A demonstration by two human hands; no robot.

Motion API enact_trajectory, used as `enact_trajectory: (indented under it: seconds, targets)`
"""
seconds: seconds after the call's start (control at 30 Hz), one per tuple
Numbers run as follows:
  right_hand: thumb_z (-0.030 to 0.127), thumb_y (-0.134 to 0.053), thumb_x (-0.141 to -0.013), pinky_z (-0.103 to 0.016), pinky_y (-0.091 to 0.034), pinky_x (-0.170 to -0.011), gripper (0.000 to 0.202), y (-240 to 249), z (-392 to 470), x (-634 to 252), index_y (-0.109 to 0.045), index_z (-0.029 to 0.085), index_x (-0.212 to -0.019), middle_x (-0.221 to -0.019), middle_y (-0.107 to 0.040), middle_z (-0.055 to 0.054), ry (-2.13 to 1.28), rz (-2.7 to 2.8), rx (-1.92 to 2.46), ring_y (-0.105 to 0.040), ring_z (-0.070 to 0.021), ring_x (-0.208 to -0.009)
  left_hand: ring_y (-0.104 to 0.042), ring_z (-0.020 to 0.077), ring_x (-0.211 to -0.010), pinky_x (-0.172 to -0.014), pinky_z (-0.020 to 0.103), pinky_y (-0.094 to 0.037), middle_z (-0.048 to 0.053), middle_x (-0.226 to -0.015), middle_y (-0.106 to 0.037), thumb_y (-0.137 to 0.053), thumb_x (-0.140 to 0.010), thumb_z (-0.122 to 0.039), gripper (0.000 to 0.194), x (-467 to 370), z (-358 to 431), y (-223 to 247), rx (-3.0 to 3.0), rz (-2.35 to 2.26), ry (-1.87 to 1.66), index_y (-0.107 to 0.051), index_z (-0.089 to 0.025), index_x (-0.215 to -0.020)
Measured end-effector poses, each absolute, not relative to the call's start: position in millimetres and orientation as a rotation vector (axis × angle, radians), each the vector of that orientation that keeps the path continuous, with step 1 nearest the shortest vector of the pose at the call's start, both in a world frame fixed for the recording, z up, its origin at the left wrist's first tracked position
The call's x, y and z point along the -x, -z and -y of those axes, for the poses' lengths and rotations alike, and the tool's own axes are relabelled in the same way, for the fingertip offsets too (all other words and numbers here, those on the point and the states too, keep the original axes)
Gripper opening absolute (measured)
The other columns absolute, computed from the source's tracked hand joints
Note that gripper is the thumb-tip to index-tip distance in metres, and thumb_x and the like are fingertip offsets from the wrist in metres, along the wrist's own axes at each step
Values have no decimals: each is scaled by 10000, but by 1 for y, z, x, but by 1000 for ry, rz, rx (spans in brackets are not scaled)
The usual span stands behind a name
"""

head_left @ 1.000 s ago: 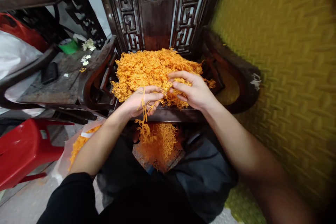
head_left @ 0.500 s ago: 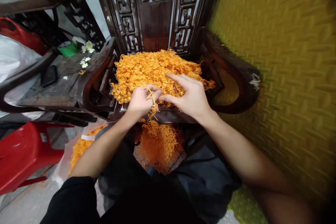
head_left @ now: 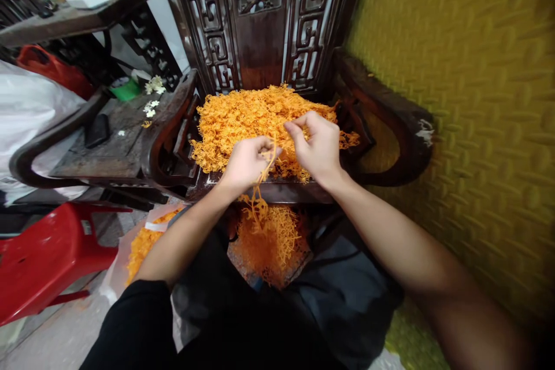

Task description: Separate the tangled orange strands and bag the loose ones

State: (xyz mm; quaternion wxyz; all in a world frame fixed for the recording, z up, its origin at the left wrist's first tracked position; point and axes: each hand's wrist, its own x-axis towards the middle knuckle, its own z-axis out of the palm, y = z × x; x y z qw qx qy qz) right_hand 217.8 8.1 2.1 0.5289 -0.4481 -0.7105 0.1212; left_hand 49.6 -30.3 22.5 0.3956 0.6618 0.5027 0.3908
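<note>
A heap of orange, branching plastic-like pieces point(head_left: 238, 110) covers the seat of the dark carved wooden chair point(head_left: 262, 49) in front of me. At the heap's front edge, my left hand point(head_left: 243, 165) is closed on an orange strand point(head_left: 258, 193), which trails down past the seat edge. My right hand point(head_left: 319, 147) is over the heap's right side, thumb and fingertips pinched together; what is between them, if anything, is too small to make out. Below the seat, between my legs, lies a tangle of more orange strands point(head_left: 277, 231).
At left stand a red plastic stool point(head_left: 52, 243) and a clear bag of orange pieces point(head_left: 145, 243). A second wooden chair point(head_left: 87, 162) holds a dark phone-like object point(head_left: 97, 130), a green tape roll point(head_left: 125, 89) and small white pieces point(head_left: 150, 108). Yellow textured padding point(head_left: 468, 98) rises at right.
My right hand has gone from spread fingers to a pinch and lifted away from my left. The left hand has shifted slightly right, still with the strand. The whole view has shifted a little.
</note>
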Motion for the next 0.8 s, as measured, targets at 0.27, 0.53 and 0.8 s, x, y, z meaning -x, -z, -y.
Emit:
enact_trajectory:
  seconds: [0.27, 0.53, 0.8]
  targets:
    - [428, -645, -937, -378, -456, -755, 262, 5, -56, -270, -604, 230, -772, -753, -648, -51, -253, 1304, 1270, -567, -196, -704, -499, 89, -382, -398, 228, -347, -35, -559, -582, -825, -766, -386, 308, -27, 22, -13, -1261, -1187, -1000, -633, -148, -799]
    - [521, -711, -878, -324, -513, -620, 339, 12, -16, -233, -706, 185, -830, -662, -701, -11, -1330, 1804, 922, -655, -162, -560, -509, 41, -461, -448, 190, -346, -59, -662, -553, -829, -783, -398, 366, -8, 6, -15, -906, -999, -1291, -635, -137, -951]
    - [483, -815, -793, -407, -545, -886, 345, 7, 10, -200, -828, 230, -1027, -1021, -805, -64, -984, 2086, 1004, -741, -259, -920, -488, 52, -535, -535, 185, -430, -47, -643, -511, -710, -915, -321, 221, -18, -9, -10, -577, -913, -1348, -562, -179, -833]
